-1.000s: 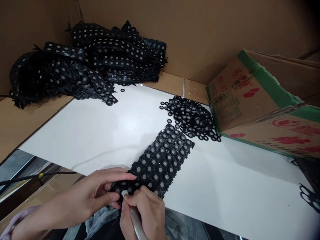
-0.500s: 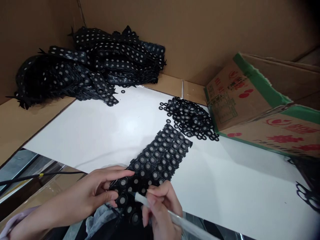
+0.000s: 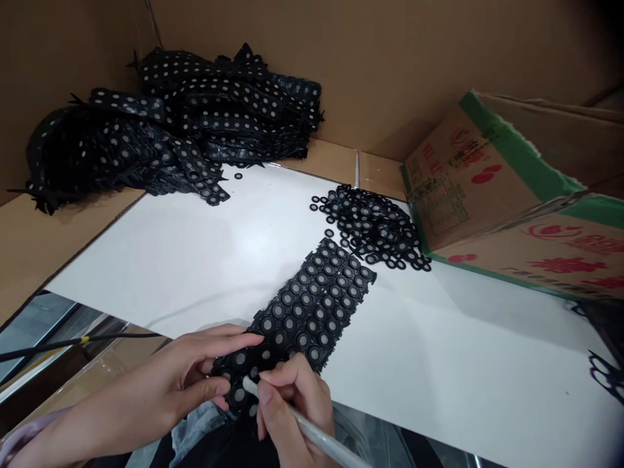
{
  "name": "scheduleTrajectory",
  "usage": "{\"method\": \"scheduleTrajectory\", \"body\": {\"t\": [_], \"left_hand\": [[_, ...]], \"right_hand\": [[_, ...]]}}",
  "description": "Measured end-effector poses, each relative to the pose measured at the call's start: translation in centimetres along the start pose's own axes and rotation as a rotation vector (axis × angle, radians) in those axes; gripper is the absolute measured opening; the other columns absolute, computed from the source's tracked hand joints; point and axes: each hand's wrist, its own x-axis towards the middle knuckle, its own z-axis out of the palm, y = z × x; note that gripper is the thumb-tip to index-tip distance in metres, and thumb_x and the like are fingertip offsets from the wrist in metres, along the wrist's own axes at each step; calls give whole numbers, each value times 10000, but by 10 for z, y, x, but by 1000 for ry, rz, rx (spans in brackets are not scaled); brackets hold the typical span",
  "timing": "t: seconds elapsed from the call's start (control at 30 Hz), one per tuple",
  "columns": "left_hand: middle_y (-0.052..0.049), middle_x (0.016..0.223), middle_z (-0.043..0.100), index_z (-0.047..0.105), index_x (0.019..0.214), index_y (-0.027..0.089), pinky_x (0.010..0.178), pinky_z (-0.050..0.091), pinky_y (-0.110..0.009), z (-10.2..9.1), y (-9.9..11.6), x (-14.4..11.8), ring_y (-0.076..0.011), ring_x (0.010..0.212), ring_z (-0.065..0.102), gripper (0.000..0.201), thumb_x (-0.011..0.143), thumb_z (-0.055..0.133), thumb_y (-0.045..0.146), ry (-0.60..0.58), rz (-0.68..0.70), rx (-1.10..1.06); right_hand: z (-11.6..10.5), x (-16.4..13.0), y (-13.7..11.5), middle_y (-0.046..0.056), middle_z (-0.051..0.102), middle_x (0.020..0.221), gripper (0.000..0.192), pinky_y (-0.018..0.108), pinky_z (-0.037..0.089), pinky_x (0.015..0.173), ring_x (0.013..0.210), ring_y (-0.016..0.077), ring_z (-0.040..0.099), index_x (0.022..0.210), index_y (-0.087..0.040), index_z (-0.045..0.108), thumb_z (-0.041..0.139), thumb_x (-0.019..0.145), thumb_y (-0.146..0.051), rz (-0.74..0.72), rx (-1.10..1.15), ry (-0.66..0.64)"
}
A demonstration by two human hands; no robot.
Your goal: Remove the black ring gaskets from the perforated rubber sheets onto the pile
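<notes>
A black rubber sheet (image 3: 312,292) with rows of raised rings around grey centres slants across the front of the white board. My left hand (image 3: 192,374) grips its near left edge, thumb below and fingers on top. In my right hand (image 3: 297,406) is a white pen-like tool (image 3: 325,440), pinched near its front end. The front of this tool meets the sheet beside my left thumb; its very tip cannot be made out. The sheet's near end bends down over the board's front edge and is partly hidden by my right hand.
Loose black rings (image 3: 375,227) lie heaped past the sheet's far end. A pile of similar black sheets (image 3: 195,123) stands at the back left. At the right is an open cardboard box (image 3: 443,188) with green tape. Black cut-out scrap (image 3: 604,374) lies at the right edge.
My right hand has moved left along the sheet with the pen-like tool, closer to my left thumb. My left hand keeps its hold on the sheet's edge.
</notes>
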Motion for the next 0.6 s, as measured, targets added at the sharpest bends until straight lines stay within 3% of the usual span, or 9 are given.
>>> {"method": "scheduleTrajectory", "body": {"t": [0.13, 0.23, 0.3, 0.4, 0.5, 0.6], "left_hand": [[55, 1528, 512, 558, 1365, 493, 1002, 564, -395, -2, -6, -3, -307, 1411, 447, 453, 954, 574, 304, 31, 6, 151], [52, 1502, 543, 539, 1382, 497, 1105, 461, -443, -1, -9, -5, -289, 1431, 422, 465, 968, 557, 286, 54, 35, 286], [56, 1484, 558, 548, 1369, 512, 1067, 503, -436, 2, -9, -5, -298, 1419, 441, 467, 968, 545, 273, 68, 50, 292], [76, 1476, 558, 560, 1341, 544, 1022, 545, -411, 8, -11, -5, -299, 1410, 455, 475, 965, 531, 254, 98, 58, 232], [87, 1486, 549, 556, 1342, 547, 1123, 434, -444, 9, -17, -3, -287, 1426, 428, 469, 969, 545, 262, 109, 62, 224], [77, 1544, 484, 538, 1371, 520, 1055, 518, -420, 7, -25, -2, -310, 1423, 430, 452, 983, 535, 287, 81, 14, 127]], "right_hand": [[1, 4, -6, 5, 619, 612, 178, 217, 468, 399, 477, 147, 604, 856, -240, 636, 533, 963, -337, -66, -117, 38], [2, 10, -9, 8, 653, 631, 173, 249, 533, 536, 554, 164, 656, 827, -246, 614, 521, 958, -311, -194, -241, 63], [5, 17, -10, -4, 662, 606, 179, 265, 531, 584, 529, 155, 654, 823, -238, 587, 480, 961, -277, -297, -271, 51], [13, 26, -10, -25, 651, 538, 163, 251, 468, 504, 410, 127, 596, 796, -222, 551, 457, 928, -216, -402, -260, 60], [19, 30, -12, -26, 637, 489, 175, 244, 402, 437, 366, 128, 569, 750, -216, 535, 459, 897, -157, -449, -311, 70], [12, 26, -12, -20, 636, 518, 156, 232, 384, 420, 384, 127, 567, 769, -216, 563, 490, 907, -211, -376, -235, -10]]}}
